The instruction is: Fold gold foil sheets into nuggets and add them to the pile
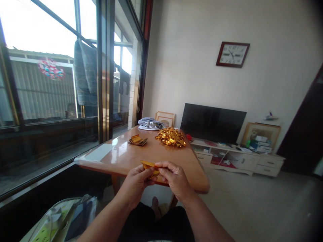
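Both hands meet just over the near edge of the wooden table (141,156), holding one partly folded sheet of gold foil paper (148,164) between them. My left hand (137,179) grips its left side, thumb on top. My right hand (174,174) pinches the right side between thumb and fingers. The paper's lower part is hidden by the fingers. Beyond my hands, a heap of shiny folded gold pieces (171,137) lies on the table. To its left is a small stack of flat gold sheets (137,139).
Folded cloth (150,124) lies at the table's far end. A white sheet (99,152) lies at its left corner, beside the window. Behind stands a low cabinet (248,159) with a television (213,122). Bags and packages (63,218) sit low at the left.
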{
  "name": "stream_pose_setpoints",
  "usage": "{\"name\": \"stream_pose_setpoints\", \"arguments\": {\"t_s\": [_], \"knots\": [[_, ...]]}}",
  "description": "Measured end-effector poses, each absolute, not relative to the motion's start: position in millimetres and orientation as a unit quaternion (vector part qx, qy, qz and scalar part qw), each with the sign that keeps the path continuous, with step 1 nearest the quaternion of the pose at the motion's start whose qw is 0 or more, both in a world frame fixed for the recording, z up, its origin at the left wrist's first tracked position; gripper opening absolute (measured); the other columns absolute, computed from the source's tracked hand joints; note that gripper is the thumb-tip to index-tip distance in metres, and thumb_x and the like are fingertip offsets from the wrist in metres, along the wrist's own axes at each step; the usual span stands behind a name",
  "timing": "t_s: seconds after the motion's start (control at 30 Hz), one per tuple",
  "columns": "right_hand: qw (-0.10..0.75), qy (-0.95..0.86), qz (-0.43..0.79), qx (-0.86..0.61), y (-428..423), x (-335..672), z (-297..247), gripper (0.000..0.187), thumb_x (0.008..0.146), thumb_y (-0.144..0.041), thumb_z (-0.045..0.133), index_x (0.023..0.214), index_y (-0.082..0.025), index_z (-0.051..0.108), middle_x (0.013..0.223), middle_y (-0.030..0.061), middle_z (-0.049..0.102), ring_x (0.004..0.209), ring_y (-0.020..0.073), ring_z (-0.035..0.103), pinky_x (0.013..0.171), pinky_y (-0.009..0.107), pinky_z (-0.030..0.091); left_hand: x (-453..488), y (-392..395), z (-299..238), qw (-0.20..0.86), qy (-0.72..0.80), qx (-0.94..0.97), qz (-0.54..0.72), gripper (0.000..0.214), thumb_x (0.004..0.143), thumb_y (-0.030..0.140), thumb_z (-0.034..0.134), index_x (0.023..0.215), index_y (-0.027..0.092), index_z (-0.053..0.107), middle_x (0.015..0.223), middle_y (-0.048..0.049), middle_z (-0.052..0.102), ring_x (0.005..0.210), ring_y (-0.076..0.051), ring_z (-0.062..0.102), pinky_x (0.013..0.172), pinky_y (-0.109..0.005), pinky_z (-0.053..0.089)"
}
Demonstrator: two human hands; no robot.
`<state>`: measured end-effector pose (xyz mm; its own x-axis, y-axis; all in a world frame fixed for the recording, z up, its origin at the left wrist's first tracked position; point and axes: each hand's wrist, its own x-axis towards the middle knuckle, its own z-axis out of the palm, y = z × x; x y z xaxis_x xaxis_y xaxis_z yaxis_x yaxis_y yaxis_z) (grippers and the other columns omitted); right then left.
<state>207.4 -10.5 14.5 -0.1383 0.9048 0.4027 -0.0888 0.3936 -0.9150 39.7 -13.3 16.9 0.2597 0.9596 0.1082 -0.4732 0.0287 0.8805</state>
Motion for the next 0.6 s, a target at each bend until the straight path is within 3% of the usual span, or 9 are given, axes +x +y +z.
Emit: {"name": "stream_pose_setpoints", "arguments": {"t_s": [0.27,0.5,0.6], "knots": [[0.561,-0.621,0.426,-0.344,-13,207,18,0.026,0.085,-0.037,0.069,0.102,-0.020,0.079,0.073,-0.0001,0.063,0.059,0.0102,0.049,0.055,0.023,0.042,38,-16,18,0.666,0.265,0.443,0.538,0.029,0.078,0.031,0.081,0.099,0.012,0.075,0.088,-0.0072,0.073,0.071,-0.012,0.065,0.067,-0.023,0.051],[0.564,-0.608,0.446,-0.337,-20,204,26,0.023,0.082,-0.039,0.071,0.096,-0.021,0.078,0.077,0.0006,0.064,0.061,0.0117,0.049,0.056,0.025,0.044,36,-14,16,0.650,0.269,0.465,0.538,0.030,0.085,0.041,0.075,0.093,0.012,0.076,0.088,-0.0083,0.074,0.070,-0.014,0.065,0.065,-0.025,0.051],[0.561,-0.613,0.446,-0.334,-21,205,24,0.031,0.084,-0.036,0.068,0.111,-0.022,0.074,0.074,-0.0009,0.061,0.061,0.0117,0.049,0.056,0.025,0.043,35,-14,14,0.627,0.269,0.494,0.539,0.031,0.087,0.042,0.073,0.092,0.012,0.078,0.088,-0.0103,0.075,0.073,-0.016,0.065,0.069,-0.026,0.051]]}}
